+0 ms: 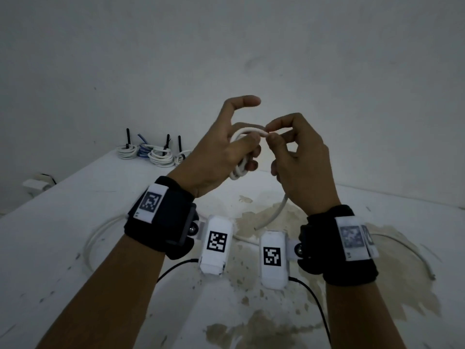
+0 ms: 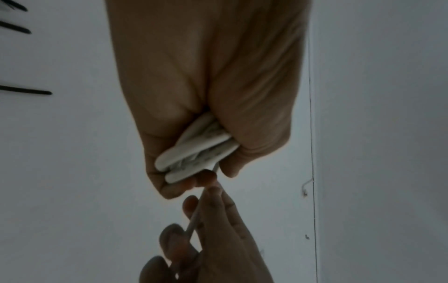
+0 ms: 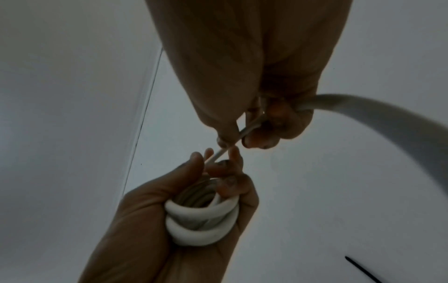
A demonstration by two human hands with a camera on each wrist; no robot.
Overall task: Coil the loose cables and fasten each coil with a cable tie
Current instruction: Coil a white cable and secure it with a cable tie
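My left hand [image 1: 226, 152] grips a small coil of white cable [image 1: 239, 170] above the table, its forefinger stretched out. The coil [image 2: 194, 153] sits in the palm under curled fingers; in the right wrist view the coil [image 3: 201, 220] shows as stacked loops in the left hand [image 3: 145, 229]. My right hand [image 1: 297, 157] pinches the same cable [image 1: 261, 133] just beside the coil's top. The right hand's fingers [image 3: 261, 137] hold the strand. From it the loose cable tail [image 1: 276, 210] hangs down to the table; the same tail [image 3: 387, 118] curves away in the right wrist view.
Several tied coils [image 1: 153, 153] with upright black cable ties [image 1: 167, 142] stand at the table's far left. Loose white cable lies on the stained white table [image 1: 63, 285] at the left [image 1: 88, 248] and right [image 1: 417, 255]. A black tie [image 3: 363, 270] lies on the table.
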